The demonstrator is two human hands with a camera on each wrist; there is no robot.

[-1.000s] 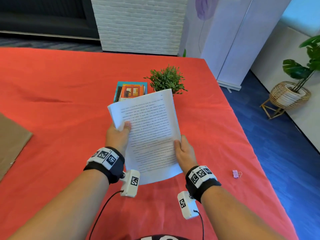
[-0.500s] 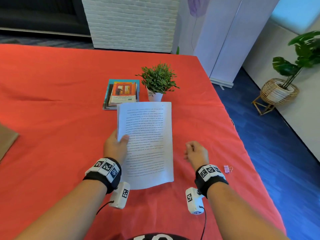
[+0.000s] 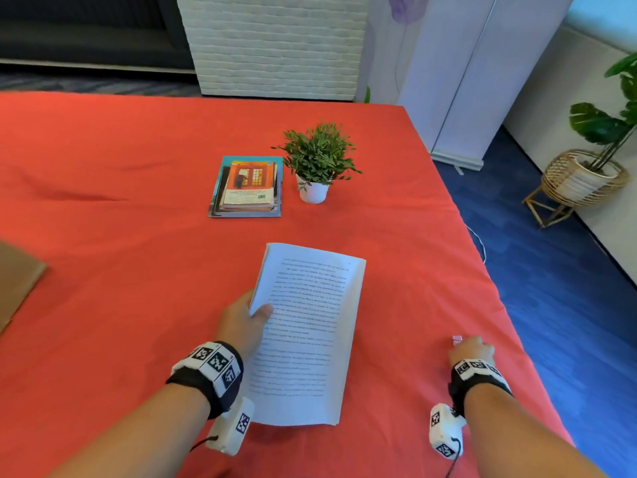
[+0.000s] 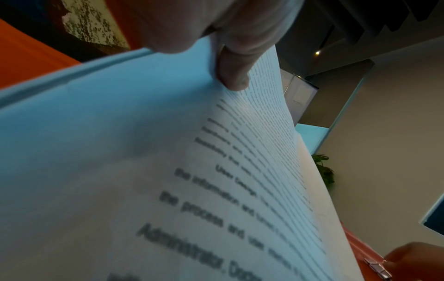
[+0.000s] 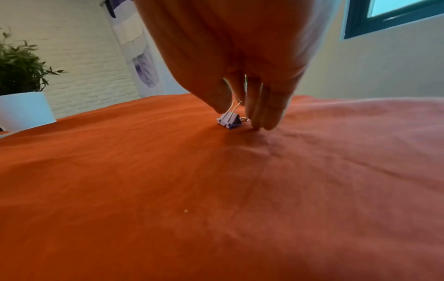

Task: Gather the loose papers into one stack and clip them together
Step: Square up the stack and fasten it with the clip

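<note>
The left hand (image 3: 241,322) pinches the stack of papers (image 3: 306,336) at its left edge, thumb on top, holding it above the red tablecloth (image 3: 120,270) with its long axis running away from the person. Only the right wrist view shows the right hand (image 5: 240,79) pinching the lilac binder clip (image 5: 229,120), which rests on the cloth near the table's right edge.

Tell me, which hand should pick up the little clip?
The right hand. Its fingertips are already down around the binder clip on the red cloth, while the left hand is busy holding the paper stack.
</note>
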